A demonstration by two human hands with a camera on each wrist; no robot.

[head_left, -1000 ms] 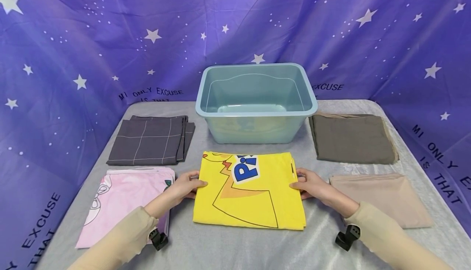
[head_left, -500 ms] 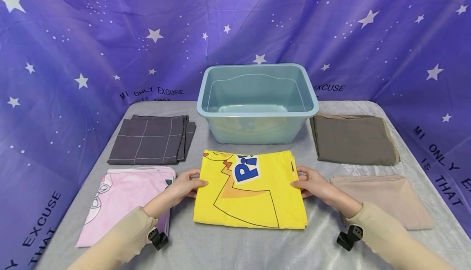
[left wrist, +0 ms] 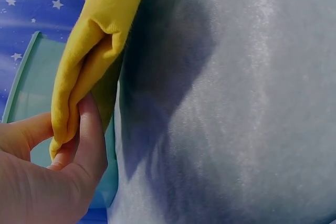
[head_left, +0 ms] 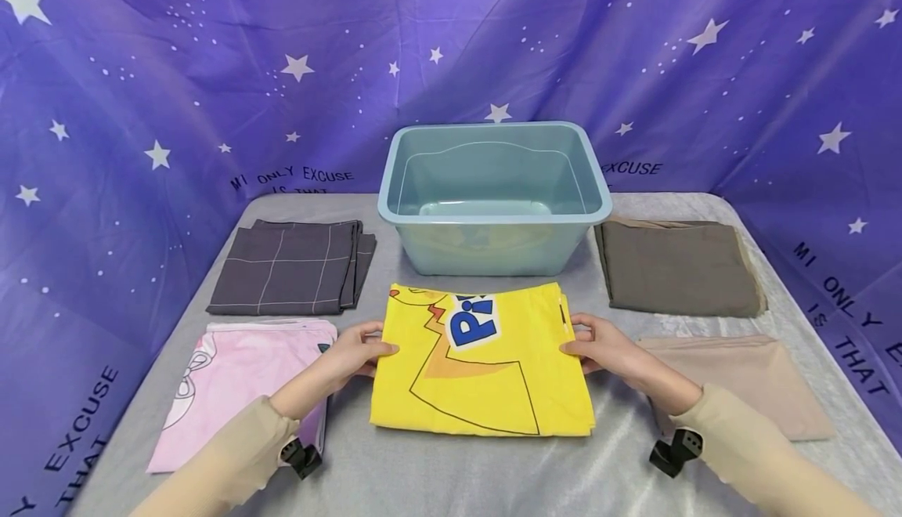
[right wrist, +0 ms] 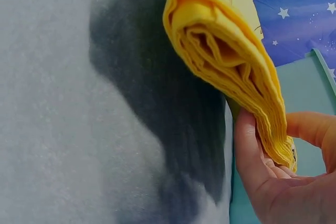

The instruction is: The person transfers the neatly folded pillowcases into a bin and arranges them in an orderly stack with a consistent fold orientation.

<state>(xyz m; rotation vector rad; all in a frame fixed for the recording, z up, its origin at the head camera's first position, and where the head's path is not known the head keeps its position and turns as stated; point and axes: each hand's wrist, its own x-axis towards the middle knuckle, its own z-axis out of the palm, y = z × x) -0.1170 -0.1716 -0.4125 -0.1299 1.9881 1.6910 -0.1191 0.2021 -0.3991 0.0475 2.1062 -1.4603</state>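
In the head view a folded yellow cloth (head_left: 486,392) with an orange shape and blue "Pi" lettering is held level at the front middle. My left hand (head_left: 361,351) pinches its left edge, thumb on top and fingers beneath. On the opposite edge my right hand (head_left: 597,347) grips in the same way. The left wrist view shows the cloth's thick fold (left wrist: 84,72) squeezed between thumb and fingers, above the grey tabletop. Many stacked layers (right wrist: 231,66) show at the right end in the right wrist view, with a shadow cast on the table below.
A blue-green plastic tub (head_left: 493,244) stands behind the cloth. On the left lie a dark checked folded cloth (head_left: 282,270) and a pink folded cloth (head_left: 247,384). A brown-grey folded cloth (head_left: 676,266) and a beige one (head_left: 747,392) lie on the right. A starry purple curtain (head_left: 451,31) surrounds the table.
The yellow cloth's far edge has risen slightly toward the tub, and its right end has shifted a little right with my right hand. Both hands have kept their hold.
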